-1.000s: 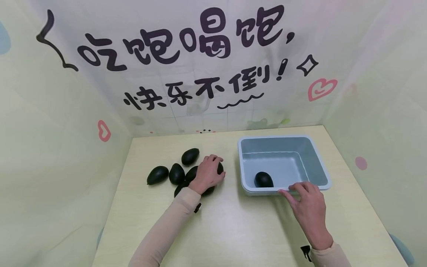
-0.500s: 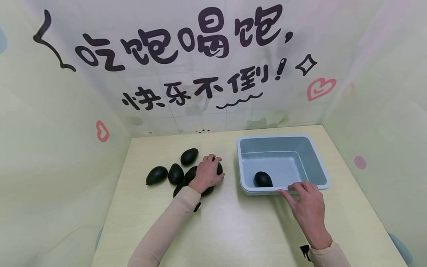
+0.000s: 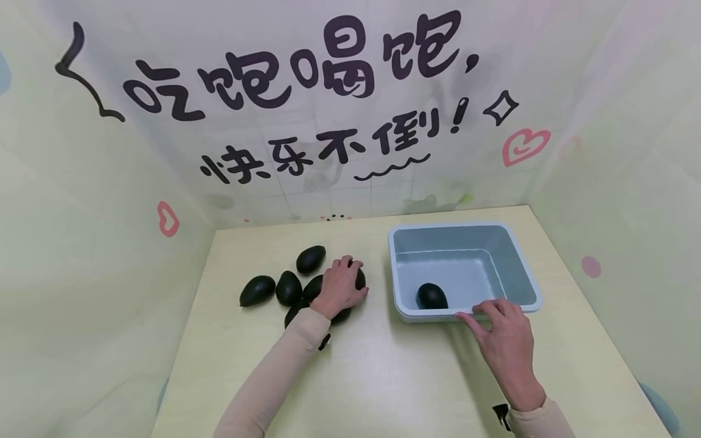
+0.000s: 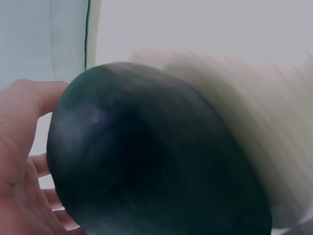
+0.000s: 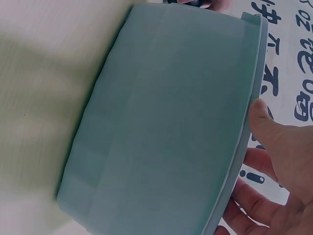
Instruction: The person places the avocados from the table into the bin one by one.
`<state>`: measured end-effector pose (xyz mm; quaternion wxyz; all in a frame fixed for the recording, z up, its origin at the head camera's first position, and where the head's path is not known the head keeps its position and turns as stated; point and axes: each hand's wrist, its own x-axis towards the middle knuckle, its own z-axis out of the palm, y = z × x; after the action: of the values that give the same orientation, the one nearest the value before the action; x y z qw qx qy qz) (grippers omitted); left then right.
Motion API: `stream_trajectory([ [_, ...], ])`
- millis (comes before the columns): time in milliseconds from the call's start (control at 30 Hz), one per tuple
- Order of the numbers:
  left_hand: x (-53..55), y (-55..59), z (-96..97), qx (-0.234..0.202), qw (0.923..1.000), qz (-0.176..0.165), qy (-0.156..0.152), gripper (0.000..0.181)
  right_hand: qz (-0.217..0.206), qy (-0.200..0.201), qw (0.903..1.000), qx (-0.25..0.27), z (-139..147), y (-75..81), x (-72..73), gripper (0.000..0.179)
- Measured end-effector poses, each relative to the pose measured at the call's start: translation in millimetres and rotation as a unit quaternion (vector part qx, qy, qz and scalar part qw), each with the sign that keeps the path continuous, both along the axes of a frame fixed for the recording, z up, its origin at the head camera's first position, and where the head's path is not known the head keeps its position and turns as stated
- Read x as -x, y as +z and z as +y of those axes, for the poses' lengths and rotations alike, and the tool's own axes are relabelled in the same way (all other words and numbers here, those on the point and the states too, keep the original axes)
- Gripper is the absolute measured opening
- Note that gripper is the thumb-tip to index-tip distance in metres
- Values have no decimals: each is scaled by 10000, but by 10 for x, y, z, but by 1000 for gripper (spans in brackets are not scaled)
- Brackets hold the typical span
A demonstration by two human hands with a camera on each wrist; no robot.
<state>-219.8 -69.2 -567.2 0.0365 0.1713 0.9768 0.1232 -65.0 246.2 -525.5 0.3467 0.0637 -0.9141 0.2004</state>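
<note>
My left hand [image 3: 341, 285] curls over a dark avocado [image 3: 360, 278] at the right edge of a small cluster, thumb on its near side. The palm and wrist hide part of the cluster. In the left wrist view a smooth dark green avocado [image 4: 146, 152] fills much of the picture, with fingers [image 4: 19, 127] of that hand at its left. My right hand [image 3: 506, 340] pinches the near rim of a light blue plastic bin [image 3: 465, 312], thumb outside, fingers over the edge. One avocado [image 3: 432, 296] lies inside, at the bin's near left.
Beside the left hand lie several more avocados, among them one at the far left [image 3: 257, 291], one at the back [image 3: 311, 260] and one between [image 3: 288, 288]. The pale wooden table [image 3: 383, 377] is walled by a printed cloth [image 3: 350, 182] at the back and sides.
</note>
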Motion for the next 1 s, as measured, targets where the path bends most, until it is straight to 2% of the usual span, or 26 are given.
stream_trajectory([
  [300,19,-22,-17,118,9999,-89,43,60,-7,30,10000,-15,-10,14,-9,79],
  [667,31,-33,-36,244,9995,-163,-73,62,15,22,10000,-32,-10,3,-10,79],
  [1000,45,3,-15,74,9995,-305,-69,59,3,1,10000,-9,-4,-9,-4,79],
])
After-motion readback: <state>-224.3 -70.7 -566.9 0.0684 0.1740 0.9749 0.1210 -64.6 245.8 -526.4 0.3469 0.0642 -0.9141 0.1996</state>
